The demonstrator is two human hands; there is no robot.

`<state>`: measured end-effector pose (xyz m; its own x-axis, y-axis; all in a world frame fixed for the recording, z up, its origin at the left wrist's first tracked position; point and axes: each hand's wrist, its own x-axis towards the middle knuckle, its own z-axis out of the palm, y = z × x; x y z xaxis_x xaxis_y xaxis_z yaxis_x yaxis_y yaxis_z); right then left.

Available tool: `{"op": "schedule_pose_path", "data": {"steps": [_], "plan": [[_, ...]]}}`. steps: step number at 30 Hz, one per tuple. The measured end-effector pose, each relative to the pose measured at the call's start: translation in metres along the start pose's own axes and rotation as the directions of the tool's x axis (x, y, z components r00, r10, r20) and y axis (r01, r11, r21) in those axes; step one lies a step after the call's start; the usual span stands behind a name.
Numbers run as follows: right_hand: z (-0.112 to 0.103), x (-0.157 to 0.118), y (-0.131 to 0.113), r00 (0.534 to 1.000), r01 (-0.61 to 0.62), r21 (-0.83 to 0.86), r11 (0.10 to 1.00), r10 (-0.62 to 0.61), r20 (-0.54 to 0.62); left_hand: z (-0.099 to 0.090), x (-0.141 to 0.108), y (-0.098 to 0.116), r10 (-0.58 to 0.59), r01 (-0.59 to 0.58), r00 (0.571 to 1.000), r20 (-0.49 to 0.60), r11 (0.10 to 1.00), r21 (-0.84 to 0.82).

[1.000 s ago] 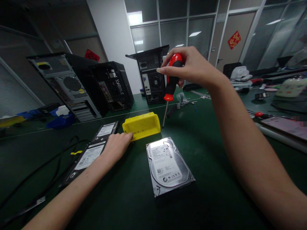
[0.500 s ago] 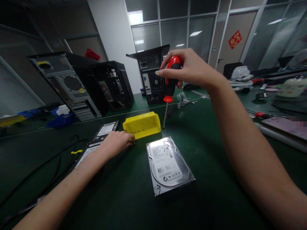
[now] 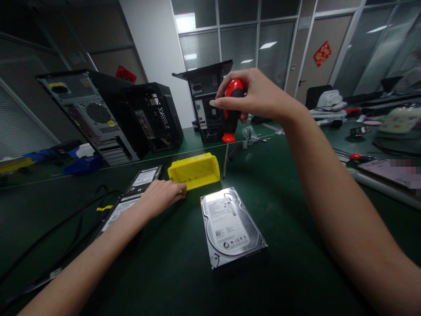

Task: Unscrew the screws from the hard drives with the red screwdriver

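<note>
My right hand (image 3: 251, 94) grips a red and black screwdriver (image 3: 231, 115), its shaft pointing down just behind a silver hard drive (image 3: 226, 224). The drive lies label up on the green table (image 3: 184, 272). At the near left corner of a yellow plastic bin (image 3: 197, 172), my left hand (image 3: 166, 193) is closed, its fingertips low against the bin's edge; what they pinch, if anything, is too small to tell. The bin's open side faces me.
More drives (image 3: 144, 177) lie under and beside my left forearm, with black cables (image 3: 79, 219) further left. Computer cases (image 3: 98, 114) stand at the back. Small parts (image 3: 251, 135) lie behind the screwdriver; tools and a phone-like pink object (image 3: 381, 169) are at the right.
My right hand and the screwdriver have shifted slightly left and down. My left hand has moved slightly to the right along the bin's edge.
</note>
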<state>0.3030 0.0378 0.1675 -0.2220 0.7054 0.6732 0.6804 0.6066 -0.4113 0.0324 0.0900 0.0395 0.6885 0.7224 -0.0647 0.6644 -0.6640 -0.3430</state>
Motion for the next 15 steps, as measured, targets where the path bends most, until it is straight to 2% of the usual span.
{"op": "schedule_pose_path", "data": {"steps": [6, 11, 15], "plan": [[-0.0018, -0.0009, -0.0024, 1.000, -0.013, -0.002, 1.000, 0.013, 0.004, 0.0034, 0.0009, 0.0026, 0.078, -0.082, 0.995, -0.062, 0.995, -0.064], [-0.0050, -0.0013, -0.0019, 0.997, -0.020, -0.001, 1.000, 0.020, 0.071, -0.0044, -0.0026, -0.0007, 0.068, -0.082, 0.992, -0.109, 0.988, -0.133], [-0.0042, -0.0018, -0.0014, 0.994, -0.002, -0.024, 1.000, 0.005, 0.107, -0.0024, -0.0022, -0.0020, 0.050, -0.066, 0.994, -0.094, 0.983, -0.174]]}}
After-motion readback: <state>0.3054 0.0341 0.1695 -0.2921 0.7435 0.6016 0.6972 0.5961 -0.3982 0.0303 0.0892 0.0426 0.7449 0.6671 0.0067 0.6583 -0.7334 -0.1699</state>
